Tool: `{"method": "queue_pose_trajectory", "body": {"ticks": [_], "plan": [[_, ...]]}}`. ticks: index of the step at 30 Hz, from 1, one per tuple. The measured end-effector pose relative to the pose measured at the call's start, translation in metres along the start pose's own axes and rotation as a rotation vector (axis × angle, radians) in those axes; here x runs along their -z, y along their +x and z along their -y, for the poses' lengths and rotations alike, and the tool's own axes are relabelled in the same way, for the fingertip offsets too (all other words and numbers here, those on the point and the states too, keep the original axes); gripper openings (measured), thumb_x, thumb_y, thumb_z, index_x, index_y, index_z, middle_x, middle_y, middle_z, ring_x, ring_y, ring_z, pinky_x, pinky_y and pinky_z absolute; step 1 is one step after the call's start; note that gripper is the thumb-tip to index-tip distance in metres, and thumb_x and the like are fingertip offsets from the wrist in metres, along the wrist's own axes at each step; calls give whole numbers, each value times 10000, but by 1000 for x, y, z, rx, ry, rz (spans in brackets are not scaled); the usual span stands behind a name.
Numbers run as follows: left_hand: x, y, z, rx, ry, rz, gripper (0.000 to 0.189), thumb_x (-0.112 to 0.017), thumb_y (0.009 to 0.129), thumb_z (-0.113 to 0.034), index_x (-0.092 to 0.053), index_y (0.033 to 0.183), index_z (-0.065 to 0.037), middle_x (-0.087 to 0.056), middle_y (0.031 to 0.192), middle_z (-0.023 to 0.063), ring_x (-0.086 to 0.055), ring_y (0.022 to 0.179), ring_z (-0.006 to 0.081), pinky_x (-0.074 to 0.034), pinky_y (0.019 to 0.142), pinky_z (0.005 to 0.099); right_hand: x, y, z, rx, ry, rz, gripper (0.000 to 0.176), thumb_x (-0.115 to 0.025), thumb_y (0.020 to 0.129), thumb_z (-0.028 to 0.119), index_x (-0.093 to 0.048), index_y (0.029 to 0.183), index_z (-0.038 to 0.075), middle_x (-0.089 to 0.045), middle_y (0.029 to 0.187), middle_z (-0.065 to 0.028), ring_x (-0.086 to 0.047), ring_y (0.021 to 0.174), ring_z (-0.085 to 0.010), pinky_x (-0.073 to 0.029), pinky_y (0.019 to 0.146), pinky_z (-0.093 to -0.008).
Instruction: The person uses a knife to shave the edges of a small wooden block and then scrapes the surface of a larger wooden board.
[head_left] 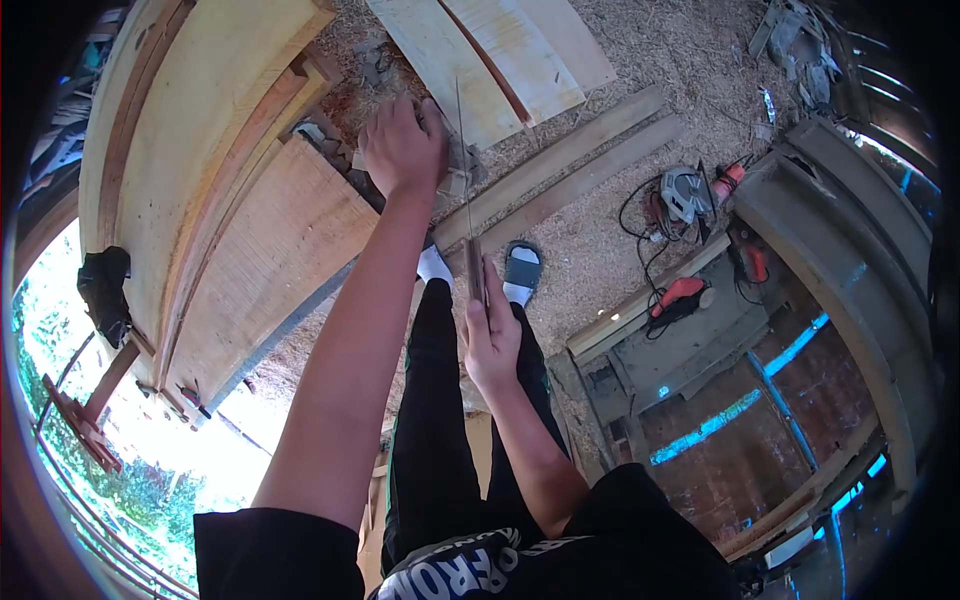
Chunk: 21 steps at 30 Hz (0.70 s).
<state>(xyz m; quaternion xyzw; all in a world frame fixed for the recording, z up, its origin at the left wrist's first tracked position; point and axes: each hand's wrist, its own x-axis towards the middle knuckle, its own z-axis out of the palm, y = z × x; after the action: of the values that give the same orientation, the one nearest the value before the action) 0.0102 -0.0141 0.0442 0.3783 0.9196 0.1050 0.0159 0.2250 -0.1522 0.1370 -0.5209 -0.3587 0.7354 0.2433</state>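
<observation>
R hand (492, 345) had its grip closed round the handle of a thin-bladed tool (474, 268). The tool was approx. mid-floor (610, 240), just above the wearer's feet; blade seen edge-on, running up twd the floor's far edge, its upper part just R of the L hand (402, 148). L hand was farther out, arm extended, fingers curled nr small wood pcs (458, 172); couldn't tell if that grip held anything.

Btwn the hands & the floor's far edge lay pale boards (450, 75) w/ a dark lengthwise gap. Two narrow planks (565, 160) lay side by side, slanting twd the far R corner. Lg. wide boards (265, 225) stood along the L edge, w/ a black item (105, 295) at their lower L end.

Twd the R edge: grey power tool (686, 195) w/ dark cord, nr a curved wood frame (835, 240). Orange-red tool (682, 292) sat below it, a second orange-red tool (755, 263) just R. Sawdust & shavings covered the floor around the slide sandals (522, 272).
</observation>
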Motion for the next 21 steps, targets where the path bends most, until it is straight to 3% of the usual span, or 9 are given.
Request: {"method": "queue_pose_trajectory", "body": {"ticks": [6, 15, 18, 20, 21], "plan": [[0, 0, -1, 16, -2, 12, 259, -544, 996, -359, -672, 981, -135, -682, 1010, 79, -644, 1040, 313, -465, 936, 467, 11, -5, 13, -87, 113, 2, 584, -527, 1083, 201, -346, 1610, 24, -535, 869, 41, -411, 607, -17, -356, 536, -201], [1, 1, -2, -22, -9, 38, 214, -544, 981, -316, -630, 932, -127, -657, 957, 79, -640, 976, 303, -474, 892, 471, 11, -15, 16, -62, -83, -40, 551, -500, 1082, 170, -375, 1605, 54, -509, 760, 56, -430, 594, -10, -369, 524, -207], [-2, 1, 0, -43, 3, 35, 192, -543, 979, -296, -624, 930, -129, -652, 945, 76, -641, 970, 300, -477, 881, 469, 10, 2, 28, -92, -75, -38, 546, -501, 1082, 175, -382, 1602, 55, -523, 768, 50, -432, 588, -11, -378, 524, -206], [-2, 3, 0, -36, 24, 35, 179, -543, 977, -283, -621, 931, -129, -649, 940, 75, -642, 967, 300, -479, 876, 468, 7, 27, 40, -199, -89, 16, 536, -494, 1085, 179, -392, 1595, 46, -619, 863, 25, -439, 597, -6, -395, 538, -195], [-1, 2, 0, -40, 37, 41, 173, -539, 978, -274, -617, 934, -126, -648, 939, 76, -642, 964, 300, -480, 874, 466, 6, 29, 43, -175, -85, 9, 530, -494, 1085, 180, -402, 1586, 37, -622, 837, 24, -440, 591, -8, -397, 535, -195]]}}
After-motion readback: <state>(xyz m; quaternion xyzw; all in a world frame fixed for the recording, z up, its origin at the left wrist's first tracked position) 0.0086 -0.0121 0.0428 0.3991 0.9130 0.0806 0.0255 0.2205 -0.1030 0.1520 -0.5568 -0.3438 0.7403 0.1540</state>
